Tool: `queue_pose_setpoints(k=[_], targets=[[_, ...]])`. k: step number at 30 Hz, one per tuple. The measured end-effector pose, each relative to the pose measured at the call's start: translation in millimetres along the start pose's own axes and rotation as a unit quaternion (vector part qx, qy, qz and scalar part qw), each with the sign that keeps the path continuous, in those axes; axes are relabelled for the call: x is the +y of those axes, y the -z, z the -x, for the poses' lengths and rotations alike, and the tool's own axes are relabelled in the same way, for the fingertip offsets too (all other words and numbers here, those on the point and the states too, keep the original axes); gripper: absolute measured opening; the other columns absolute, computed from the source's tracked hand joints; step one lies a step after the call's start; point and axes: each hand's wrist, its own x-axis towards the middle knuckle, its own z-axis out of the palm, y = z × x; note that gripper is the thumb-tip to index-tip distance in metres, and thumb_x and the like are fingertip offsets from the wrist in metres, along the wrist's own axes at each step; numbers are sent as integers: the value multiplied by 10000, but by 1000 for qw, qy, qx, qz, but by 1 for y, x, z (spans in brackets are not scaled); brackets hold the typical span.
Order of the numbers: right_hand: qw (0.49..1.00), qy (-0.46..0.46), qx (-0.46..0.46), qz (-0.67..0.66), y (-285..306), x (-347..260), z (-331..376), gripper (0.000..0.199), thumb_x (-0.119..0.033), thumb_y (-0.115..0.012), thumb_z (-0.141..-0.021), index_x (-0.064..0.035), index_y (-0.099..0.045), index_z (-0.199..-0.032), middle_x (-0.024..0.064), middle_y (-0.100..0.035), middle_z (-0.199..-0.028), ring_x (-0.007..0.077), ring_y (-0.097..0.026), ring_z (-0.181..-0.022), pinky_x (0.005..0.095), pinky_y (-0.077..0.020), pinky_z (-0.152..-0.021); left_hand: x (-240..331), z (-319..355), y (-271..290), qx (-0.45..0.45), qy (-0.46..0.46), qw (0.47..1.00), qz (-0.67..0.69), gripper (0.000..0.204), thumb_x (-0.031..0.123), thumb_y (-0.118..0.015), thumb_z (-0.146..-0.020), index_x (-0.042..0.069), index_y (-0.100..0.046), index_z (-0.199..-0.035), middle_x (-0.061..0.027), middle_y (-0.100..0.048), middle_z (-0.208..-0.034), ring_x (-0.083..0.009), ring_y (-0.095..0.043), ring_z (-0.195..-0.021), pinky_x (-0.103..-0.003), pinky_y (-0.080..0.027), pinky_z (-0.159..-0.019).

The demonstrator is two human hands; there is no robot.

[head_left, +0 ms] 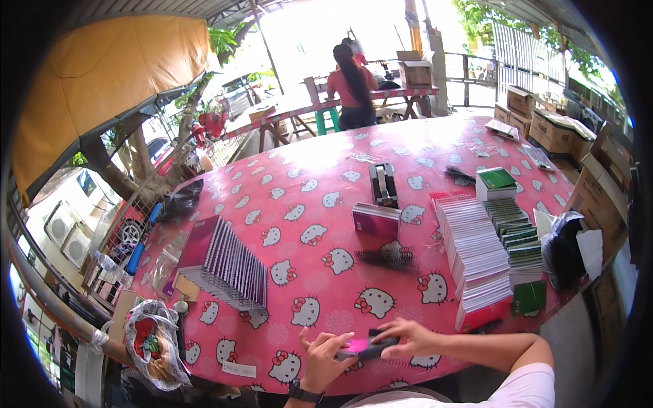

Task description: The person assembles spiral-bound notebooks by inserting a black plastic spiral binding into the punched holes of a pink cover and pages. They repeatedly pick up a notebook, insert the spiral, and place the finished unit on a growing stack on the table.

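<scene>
- We have a pink patterned table [309, 265] in an open-sided space; beyond it sits a person [352, 92].
- Our left hand [328, 351], fingers bent, pinches the left end of a pink-and-dark notebook [358, 346] at the table's near side.
- Our right hand [406, 338] closes over its dark right end.
- We see a purple stack [228, 265] left, red [474, 251] and green [515, 231] stacks right, a tape dispenser [385, 186] farther off.

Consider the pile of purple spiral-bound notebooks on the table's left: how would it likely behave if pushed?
The notebook pile would probably feel heavy, since many notebooks are packed together. It might slide apart or topple, as no band shows around it. Its spirals, lined along one side, may snag each other.
</scene>
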Motion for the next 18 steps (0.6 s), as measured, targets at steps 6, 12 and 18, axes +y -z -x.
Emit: queue_pose_setpoints(k=[6, 12, 18], targets=[[968, -44, -40, -245, 6, -1, -4, 491, -388, -719, -810, -26, -650, -1134, 65, -613, -1079, 135, -546, -960, 283, -435, -840, 2, -3, -7, 20, 12, 1000, 3, 594, 386, -847, -577, 184, -635, -1094, 93, -658, -729, -84, -604, -769, -475, -130, -1076], [973, -17, 72, -218, 8, 16, -21, 420, -380, -725, -802, -58, -688, -1068, 76, -659, -992, 141, -564, -878, 273, -436, -776, -5, -12, -12, 31, -5, 1000, -1, 604, 403, -828, -612, 184, -605, -1129, 97, -632, -709, -77, -604, -768, -473, -107, -1088], [960, -17, 65, -271, 0, 9, -35, 418, -406, -742, -773, -93, -705, -1047, 103, -643, -1003, 167, -573, -852, 281, -447, -771, -17, -9, -7, -10, -46, 999, -3, 630, 364, -807, -658, 187, -553, -1207, 98, -629, -752, -72, -602, -816, -475, -82, -1090]])
